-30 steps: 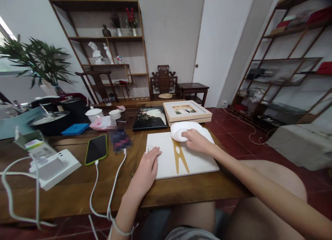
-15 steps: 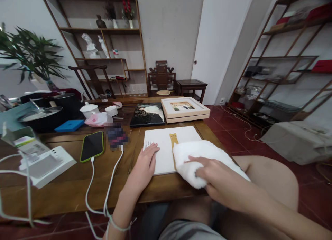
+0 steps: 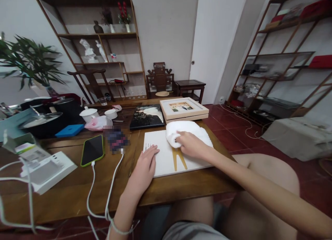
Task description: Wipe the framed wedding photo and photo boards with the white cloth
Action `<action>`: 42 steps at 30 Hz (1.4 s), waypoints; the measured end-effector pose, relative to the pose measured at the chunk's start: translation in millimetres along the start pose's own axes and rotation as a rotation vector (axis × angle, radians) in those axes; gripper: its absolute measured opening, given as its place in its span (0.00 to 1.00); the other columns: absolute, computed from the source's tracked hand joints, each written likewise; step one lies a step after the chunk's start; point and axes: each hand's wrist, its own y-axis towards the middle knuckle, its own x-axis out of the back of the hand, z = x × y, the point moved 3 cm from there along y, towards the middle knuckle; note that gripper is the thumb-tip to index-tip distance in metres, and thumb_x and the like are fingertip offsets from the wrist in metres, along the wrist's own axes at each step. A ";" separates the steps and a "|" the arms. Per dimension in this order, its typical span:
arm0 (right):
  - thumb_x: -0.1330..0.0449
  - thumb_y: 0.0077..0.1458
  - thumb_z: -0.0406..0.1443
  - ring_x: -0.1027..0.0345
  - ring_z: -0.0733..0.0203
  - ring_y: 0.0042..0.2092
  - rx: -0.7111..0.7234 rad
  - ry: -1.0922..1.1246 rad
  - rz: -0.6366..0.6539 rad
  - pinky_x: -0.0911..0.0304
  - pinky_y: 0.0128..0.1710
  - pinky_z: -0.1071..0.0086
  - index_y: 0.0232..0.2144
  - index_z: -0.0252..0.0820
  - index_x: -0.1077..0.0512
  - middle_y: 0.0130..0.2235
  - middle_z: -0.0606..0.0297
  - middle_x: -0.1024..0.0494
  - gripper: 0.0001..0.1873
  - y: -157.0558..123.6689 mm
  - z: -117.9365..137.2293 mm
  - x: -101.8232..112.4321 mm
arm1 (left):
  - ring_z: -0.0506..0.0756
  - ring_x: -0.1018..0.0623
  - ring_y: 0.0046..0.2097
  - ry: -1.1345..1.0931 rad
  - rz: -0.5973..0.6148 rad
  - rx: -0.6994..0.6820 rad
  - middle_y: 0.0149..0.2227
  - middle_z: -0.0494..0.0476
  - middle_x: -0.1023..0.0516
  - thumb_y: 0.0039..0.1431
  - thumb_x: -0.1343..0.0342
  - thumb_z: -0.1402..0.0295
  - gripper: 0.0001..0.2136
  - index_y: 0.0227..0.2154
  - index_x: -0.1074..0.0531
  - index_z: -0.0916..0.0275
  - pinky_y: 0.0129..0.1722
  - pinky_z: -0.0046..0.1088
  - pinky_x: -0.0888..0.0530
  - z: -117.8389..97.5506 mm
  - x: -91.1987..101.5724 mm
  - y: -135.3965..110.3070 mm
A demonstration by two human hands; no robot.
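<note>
Gripping a bunched white towel (image 3: 199,130), R hand (image 3: 188,144) has its fingers curled round it nr the L end, over the upper R part of a white board (image 3: 161,168) lying flat on the wooden surface (image 3: 197,189). L hand (image 3: 144,164) is palm down, fingers extended, resting on the board's L edge, holding nothing. Towel & R hand hide the top of a gold clothes-peg pic (image 3: 174,161); legs show. Just behind: framed photo (image 3: 166,109) & dark photo panel (image 3: 140,120). Phone (image 3: 92,150) w/ cable (image 3: 89,195) well to L.

Towel (image 3: 194,128) is fluffy cloth, totally matt. White board (image 3: 165,155) looks smooth, matt too. Desk (image 3: 192,184) is wood with some sheen, phone screen (image 3: 92,150) looks glossy.
</note>
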 end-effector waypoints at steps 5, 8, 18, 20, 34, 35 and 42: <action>0.51 0.37 0.21 0.44 0.48 0.58 0.130 0.064 -0.034 0.49 0.55 0.57 0.30 0.36 0.26 0.53 0.52 0.31 0.19 -61.2 31.3 -4.8 | 0.58 0.34 0.59 0.014 0.020 0.011 0.55 0.64 0.31 0.61 0.60 0.73 0.15 0.45 0.31 0.65 0.59 0.47 0.41 -0.6 -1.0 0.2; 0.51 0.34 0.21 0.49 0.49 0.60 0.181 0.121 -0.034 0.55 0.60 0.55 0.30 0.39 0.25 0.56 0.59 0.33 0.21 -94.5 41.7 -3.2 | 0.58 0.34 0.59 0.022 0.024 0.015 0.55 0.65 0.30 0.61 0.60 0.73 0.15 0.45 0.31 0.66 0.59 0.48 0.41 -1.3 -1.1 0.4; 0.51 0.41 0.23 0.36 0.49 0.51 -0.003 0.033 -0.038 0.42 0.48 0.60 0.32 0.35 0.26 0.52 0.47 0.31 0.17 -43.7 24.1 -1.6 | 0.57 0.34 0.58 -0.006 -0.004 0.005 0.54 0.62 0.29 0.61 0.59 0.73 0.15 0.45 0.30 0.63 0.59 0.46 0.41 -0.1 -1.1 -0.4; 0.51 0.43 0.23 0.35 0.50 0.48 0.007 -0.017 -0.059 0.41 0.46 0.62 0.33 0.34 0.27 0.48 0.47 0.29 0.16 -18.9 20.9 -3.4 | 0.57 0.34 0.59 -0.003 0.011 0.006 0.54 0.62 0.30 0.61 0.60 0.73 0.15 0.45 0.31 0.63 0.59 0.46 0.41 -0.8 -0.6 0.0; 0.50 0.38 0.22 0.40 0.50 0.54 0.294 0.076 0.033 0.45 0.52 0.61 0.29 0.36 0.26 0.48 0.55 0.26 0.18 -71.9 62.8 11.4 | 0.58 0.34 0.58 -0.005 0.031 0.028 0.55 0.65 0.31 0.61 0.60 0.72 0.15 0.45 0.31 0.64 0.60 0.48 0.42 -1.4 -0.7 0.9; 0.50 0.37 0.22 0.39 0.51 0.54 0.300 0.092 0.060 0.45 0.52 0.62 0.30 0.37 0.25 0.47 0.56 0.26 0.19 -79.0 66.5 14.7 | 0.58 0.34 0.59 -0.002 0.039 0.034 0.55 0.65 0.31 0.61 0.60 0.72 0.15 0.45 0.31 0.65 0.60 0.48 0.42 -1.4 -0.7 1.0; 0.50 0.41 0.22 0.40 0.50 0.55 0.169 0.040 0.056 0.44 0.52 0.61 0.31 0.35 0.25 0.47 0.50 0.26 0.18 -51.8 48.3 9.7 | 0.57 0.35 0.59 -0.052 0.038 0.001 0.56 0.63 0.32 0.63 0.62 0.71 0.17 0.49 0.34 0.63 0.60 0.47 0.44 -0.8 0.5 -1.7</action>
